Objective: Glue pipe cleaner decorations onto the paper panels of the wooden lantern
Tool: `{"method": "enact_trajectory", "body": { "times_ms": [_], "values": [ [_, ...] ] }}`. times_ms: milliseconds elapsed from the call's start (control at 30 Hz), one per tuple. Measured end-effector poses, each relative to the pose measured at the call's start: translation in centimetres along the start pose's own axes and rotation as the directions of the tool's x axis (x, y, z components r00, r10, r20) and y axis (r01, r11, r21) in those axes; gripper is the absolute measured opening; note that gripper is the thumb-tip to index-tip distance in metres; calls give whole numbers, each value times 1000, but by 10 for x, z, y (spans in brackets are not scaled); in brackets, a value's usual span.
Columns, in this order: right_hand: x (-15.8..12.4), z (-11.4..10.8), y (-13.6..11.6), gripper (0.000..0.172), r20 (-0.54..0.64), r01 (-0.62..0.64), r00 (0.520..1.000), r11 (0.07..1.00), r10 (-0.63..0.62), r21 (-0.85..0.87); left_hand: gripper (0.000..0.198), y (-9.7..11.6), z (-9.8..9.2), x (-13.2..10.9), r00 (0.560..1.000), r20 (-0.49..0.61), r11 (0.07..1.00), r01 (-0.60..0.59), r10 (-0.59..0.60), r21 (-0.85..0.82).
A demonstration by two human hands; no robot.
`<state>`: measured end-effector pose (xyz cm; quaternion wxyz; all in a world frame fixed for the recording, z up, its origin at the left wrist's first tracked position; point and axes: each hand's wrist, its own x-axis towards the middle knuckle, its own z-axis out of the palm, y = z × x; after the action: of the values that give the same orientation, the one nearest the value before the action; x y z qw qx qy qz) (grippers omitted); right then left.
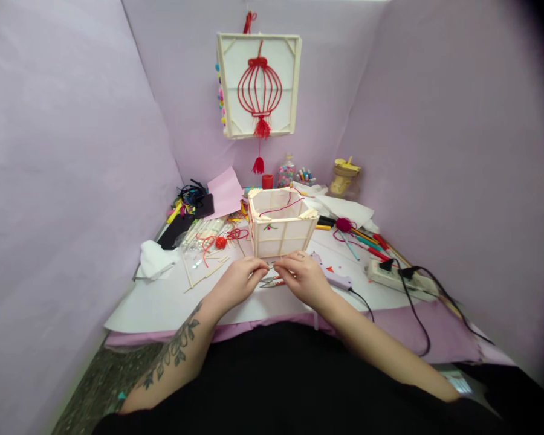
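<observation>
My left hand and my right hand face each other low over the table, fingertips pinched and nearly touching. Something small and thin seems to lie between them, too small to name. Just behind them stands a box-shaped lantern frame of pale sticks and white panels, open at the top, with a small green and red decoration and dark red yarn across its rim. Scissors lie on the table under my hands, partly hidden. Beside my right hand rests a lilac glue gun with a black cord.
A finished-looking lantern with a red design hangs above. Right are a power strip, markers and a yarn ball. Left are loose sticks, a red yarn ball and crumpled tissue. A jar of pompoms stands behind.
</observation>
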<state>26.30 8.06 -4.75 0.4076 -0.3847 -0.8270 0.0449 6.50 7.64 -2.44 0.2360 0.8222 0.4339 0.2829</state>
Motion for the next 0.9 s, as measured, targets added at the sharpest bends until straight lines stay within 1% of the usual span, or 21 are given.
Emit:
{"method": "enact_trajectory", "body": {
  "times_ms": [100, 200, 267, 333, 400, 467, 533, 633, 767, 900],
  "values": [
    [0, -4, 7, 16, 14, -136, 991, 986, 135, 94, 18, -4, 4, 4, 1000, -23, 1000, 14, -15, -6],
    [2, -8, 13, 14, 98, -243, 968, 958, 230, 151, 19, -6, 6, 7, 997, -38, 998, 59, -60, -15],
    [4, -13, 15, 19, 139, -318, 945, 929, 295, 189, 20, -5, 5, 9, 996, -34, 997, 78, -79, -21],
    [6, -19, 16, 22, 152, -371, 927, 899, 343, 234, 20, -4, 4, 10, 996, -24, 996, 85, -85, -24],
    [9, -23, 14, 20, 144, -359, 932, 900, 332, 248, 21, -2, 2, 11, 997, -9, 996, 82, -82, -23],
    [13, -22, 10, 16, 147, -295, 952, 929, 267, 223, 22, 0, 1, 12, 997, -1, 997, 75, -75, -25],
    [17, -18, 6, 13, 170, -236, 964, 956, 207, 175, 22, 3, 1, 13, 998, 1, 997, 66, -66, -30],
    [22, -11, 0, 7, 204, -201, 964, 972, 173, 125, 22, 6, 1, 14, 998, -5, 998, 58, -58, -22],
    [27, -10, 1, 9, 204, -215, 963, 961, 178, 175, 24, 4, 0, 13, 999, -5, 998, 52, -53, -24],
    [28, -14, 8, 10, 213, -290, 947, 926, 241, 242, 24, 2, 1, 12, 998, -17, 997, 61, -62, -55]
  ]
}}
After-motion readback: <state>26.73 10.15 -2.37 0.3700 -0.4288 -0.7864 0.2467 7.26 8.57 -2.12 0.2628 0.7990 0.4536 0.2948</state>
